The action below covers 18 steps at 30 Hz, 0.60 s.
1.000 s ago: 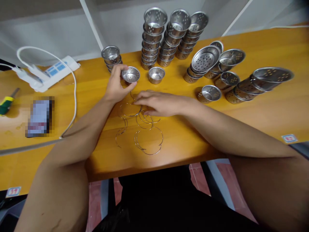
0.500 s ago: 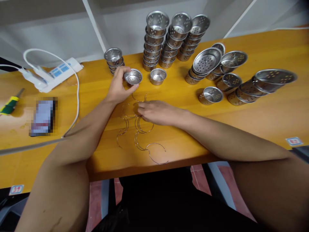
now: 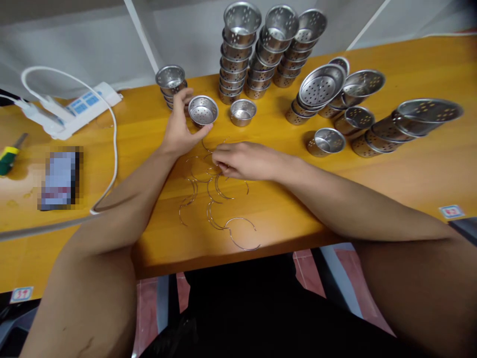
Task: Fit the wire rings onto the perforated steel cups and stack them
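- Glossy orange wooden table (image 3: 410, 169) running under a pale wall.
- Left hand (image 3: 178, 133) cupping a small perforated steel cup (image 3: 203, 110) — thumb and fingers curled about its rim, holding it tilted just above the wood.
- Right hand (image 3: 242, 160) lying low, fingertips pinching at thin curved wire rings (image 3: 219, 199) scattered loose beneath it — whether one is lifted, cannot tell.
- Shiny stacked cups (image 3: 240, 49) standing behind.

Left hand (image 3: 178, 130) gripping a perforated steel cup (image 3: 202, 110), right hand (image 3: 244, 160) pinching wire rings (image 3: 208, 191) — orange surface (image 3: 410, 169), stacked cups (image 3: 240, 52) behind
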{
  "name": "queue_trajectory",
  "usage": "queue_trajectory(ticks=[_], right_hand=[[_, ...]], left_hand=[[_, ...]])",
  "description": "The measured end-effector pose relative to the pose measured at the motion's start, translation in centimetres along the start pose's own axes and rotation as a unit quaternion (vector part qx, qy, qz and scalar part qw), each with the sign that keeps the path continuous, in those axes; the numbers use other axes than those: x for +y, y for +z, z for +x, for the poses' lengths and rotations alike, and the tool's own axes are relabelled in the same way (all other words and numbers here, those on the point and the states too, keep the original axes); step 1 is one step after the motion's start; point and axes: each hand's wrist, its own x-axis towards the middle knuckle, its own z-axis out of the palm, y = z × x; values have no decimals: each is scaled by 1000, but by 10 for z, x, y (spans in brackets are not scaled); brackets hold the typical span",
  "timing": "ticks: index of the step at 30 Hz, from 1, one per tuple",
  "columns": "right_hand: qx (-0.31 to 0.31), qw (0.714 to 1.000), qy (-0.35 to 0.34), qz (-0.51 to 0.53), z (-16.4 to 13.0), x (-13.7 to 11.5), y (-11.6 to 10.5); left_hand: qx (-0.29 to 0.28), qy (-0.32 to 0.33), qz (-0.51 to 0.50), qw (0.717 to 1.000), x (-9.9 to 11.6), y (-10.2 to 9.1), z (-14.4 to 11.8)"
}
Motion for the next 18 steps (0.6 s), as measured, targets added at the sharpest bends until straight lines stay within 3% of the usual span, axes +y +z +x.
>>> queue_trajectory(ticks=[4, 12, 18], right_hand=[[95, 993, -36, 62, -4, 15, -8], [236, 950, 99, 180, -8, 41, -16], [298, 923, 150, 191, 2, 52, -8]], left_hand=[[9, 30, -11, 999, -4, 1, -1], [-2, 17, -35, 999, 2, 12, -3], [-40, 20, -54, 998, 26, 18, -7]])
